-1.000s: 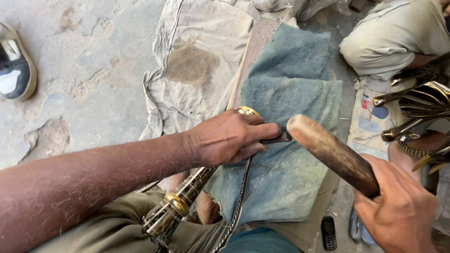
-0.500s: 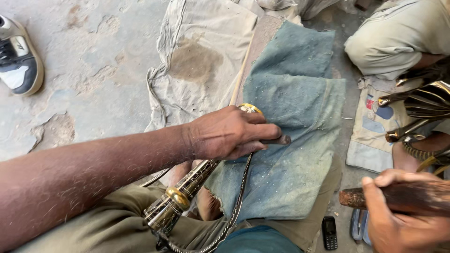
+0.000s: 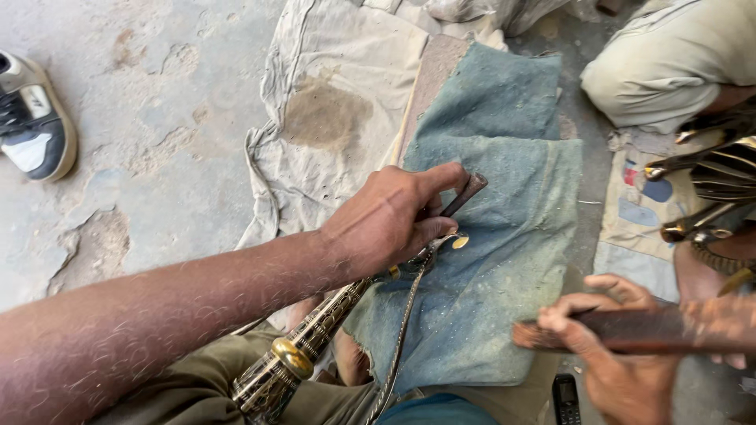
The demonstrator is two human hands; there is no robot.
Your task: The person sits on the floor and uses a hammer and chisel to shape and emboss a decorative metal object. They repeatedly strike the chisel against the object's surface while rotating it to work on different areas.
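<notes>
Change: since the frame half a second ago the wooden mallet (image 3: pixel 654 330) has risen from the bottom edge and now lies level, blurred, while the left hand (image 3: pixel 390 224) has turned a little, so the dark punch (image 3: pixel 465 193) shows beyond its fingertips.
Floor: cracked concrete (image 3: pixel 157 157), a black and white shoe (image 3: pixel 31 126) at the left edge.
Cloths: a stained pale cloth (image 3: pixel 331 118) lies under a teal felt pad (image 3: pixel 504 236), probably to cushion the work.
Other person: a bent knee in pale trousers (image 3: pixel 669 71) at the upper right, beside a pile of metal pieces (image 3: pixel 717 189).
Workpiece: an engraved metal sheath (image 3: pixel 307 346) with a brass band runs from the lap up onto the felt pad, a thin chain (image 3: pixel 405 330) hanging beside it.
Left hand: forearm stretched across the lap, fingers pressed together around the punch, pinning the sheath's end down, seemingly to steady it.
Right hand (image 3: pixel 614 354): wrapped closed around the mallet handle, low at the right.
Small item: a dark phone (image 3: pixel 565 397) on the ground.
</notes>
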